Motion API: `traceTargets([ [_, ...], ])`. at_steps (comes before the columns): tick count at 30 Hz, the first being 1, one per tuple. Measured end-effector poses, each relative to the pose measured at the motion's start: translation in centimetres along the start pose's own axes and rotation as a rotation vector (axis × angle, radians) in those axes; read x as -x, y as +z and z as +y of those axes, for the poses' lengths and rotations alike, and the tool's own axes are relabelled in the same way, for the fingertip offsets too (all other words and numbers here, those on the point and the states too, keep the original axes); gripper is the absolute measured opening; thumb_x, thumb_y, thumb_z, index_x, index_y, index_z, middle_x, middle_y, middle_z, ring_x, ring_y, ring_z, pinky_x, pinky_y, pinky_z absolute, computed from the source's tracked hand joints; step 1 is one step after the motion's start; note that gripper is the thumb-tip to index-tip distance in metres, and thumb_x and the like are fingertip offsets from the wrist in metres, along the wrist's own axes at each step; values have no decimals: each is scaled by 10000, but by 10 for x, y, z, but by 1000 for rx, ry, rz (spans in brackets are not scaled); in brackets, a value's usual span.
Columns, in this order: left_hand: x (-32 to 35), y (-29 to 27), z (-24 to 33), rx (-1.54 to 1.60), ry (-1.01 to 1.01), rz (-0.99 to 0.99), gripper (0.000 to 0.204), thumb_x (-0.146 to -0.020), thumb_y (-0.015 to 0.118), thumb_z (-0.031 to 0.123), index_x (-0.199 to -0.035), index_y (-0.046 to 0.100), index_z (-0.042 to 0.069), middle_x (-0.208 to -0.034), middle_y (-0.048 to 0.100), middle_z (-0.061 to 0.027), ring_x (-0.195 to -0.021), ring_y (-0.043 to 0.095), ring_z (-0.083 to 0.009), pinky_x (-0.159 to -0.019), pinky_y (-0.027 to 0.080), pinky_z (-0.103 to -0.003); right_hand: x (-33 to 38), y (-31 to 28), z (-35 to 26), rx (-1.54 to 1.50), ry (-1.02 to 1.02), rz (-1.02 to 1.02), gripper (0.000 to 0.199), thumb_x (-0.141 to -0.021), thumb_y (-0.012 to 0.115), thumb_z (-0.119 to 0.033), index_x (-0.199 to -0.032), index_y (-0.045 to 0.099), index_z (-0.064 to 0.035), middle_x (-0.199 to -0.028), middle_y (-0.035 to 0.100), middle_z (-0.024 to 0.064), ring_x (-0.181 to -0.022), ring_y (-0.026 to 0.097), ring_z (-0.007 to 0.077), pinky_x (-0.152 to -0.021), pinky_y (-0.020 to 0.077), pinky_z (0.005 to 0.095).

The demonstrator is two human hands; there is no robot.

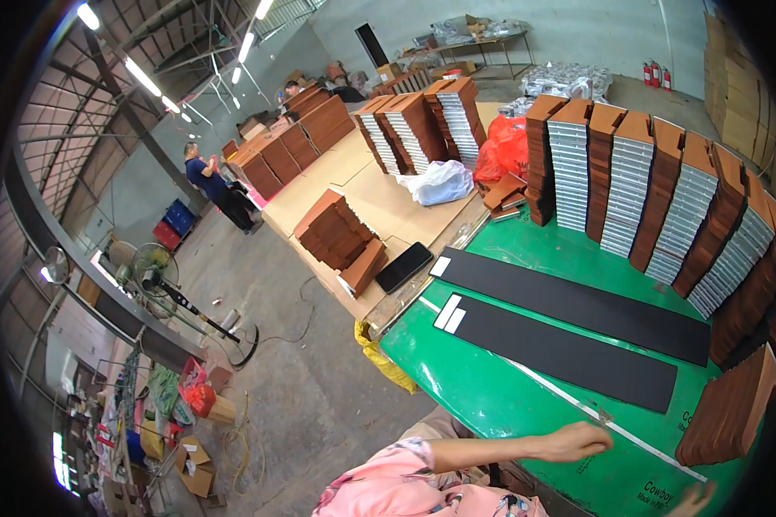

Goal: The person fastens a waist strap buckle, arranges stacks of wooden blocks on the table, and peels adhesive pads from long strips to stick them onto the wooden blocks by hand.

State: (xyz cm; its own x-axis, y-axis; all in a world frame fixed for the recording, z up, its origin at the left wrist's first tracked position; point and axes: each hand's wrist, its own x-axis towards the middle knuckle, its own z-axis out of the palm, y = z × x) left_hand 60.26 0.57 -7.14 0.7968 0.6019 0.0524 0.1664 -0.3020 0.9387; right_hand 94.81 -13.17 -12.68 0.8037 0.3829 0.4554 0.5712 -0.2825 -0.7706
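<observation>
My left hand (578, 441) reaches out over the near edge of the green table mat (509, 414). Its fingers are curled in, and whatever they may hold is hidden. Low at the right, my right hand (694, 500) shows only in part and is smeared by motion. Two long black strips (569, 353) lie side by side on the mat, with white labels (450, 314) at their left ends. Closest to my hands on the right stands a stack of brown pieces (724, 409). A thin white line runs along the mat between the strips and my left hand.
Tall stacks of brown and silver-edged pieces (612, 177) curve around the mat's far side. A phone (404, 267) and a tilted brown stack (336, 233) rest on the adjoining tan table, near a red bag (502, 146). Another person (209, 185) stands beyond; a fan (155, 267) is left.
</observation>
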Motion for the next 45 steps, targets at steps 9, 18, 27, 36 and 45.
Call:
traceTargets([
  [9, 75, -34, -10, 29, -56, 157, 183, -886, 503, 92, -1031, 561, -3, -920, 607, -145, -825, 602, -287, -700, 474, -360, 24, 50, 92, 453, -166, -489, 551, -915, 509, -248, -1365, 317, 6, -1399, 339, 168, -1266, 356, 289, -1004, 324, 353],
  [18, 136, -34, -37, -44, -81, 190, 205, -884, 511, 102, -1068, 563, 27, -940, 601, -135, -865, 596, -287, -743, 472, -356, 21, 75, 52, 564, 2, -275, 497, -879, 579, -307, -1233, 470, 24, -1148, 565, 175, -1010, 556, 305, -816, 434, 364],
  [27, 150, -60, -36, -50, -4, 202, 200, -876, 520, 98, -1059, 564, 27, -919, 596, -137, -818, 597, -295, -703, 478, -360, 7, 75, 20, 674, 131, -239, 497, -885, 487, -468, -1202, 524, -87, -1150, 562, 150, -1012, 542, 344, -803, 423, 418],
  [36, 161, -93, -41, -16, -34, 302, 195, -840, 563, 48, -1031, 594, 26, -921, 617, -126, -823, 616, -247, -692, 487, -325, 11, 87, -28, 791, 226, -270, 567, -856, 471, -543, -1207, 509, -99, -1128, 543, 165, -1003, 539, 345, -791, 437, 440],
  [45, 283, -256, -97, -828, -395, 1330, 210, -792, 561, -17, -999, 584, 17, -928, 620, -141, -852, 603, -278, -749, 462, -355, 61, 58, 17, -157, 395, 107, 340, -909, 513, -96, -1241, 490, -25, -1181, 514, 77, -921, 529, 142, -796, 443, 280],
])
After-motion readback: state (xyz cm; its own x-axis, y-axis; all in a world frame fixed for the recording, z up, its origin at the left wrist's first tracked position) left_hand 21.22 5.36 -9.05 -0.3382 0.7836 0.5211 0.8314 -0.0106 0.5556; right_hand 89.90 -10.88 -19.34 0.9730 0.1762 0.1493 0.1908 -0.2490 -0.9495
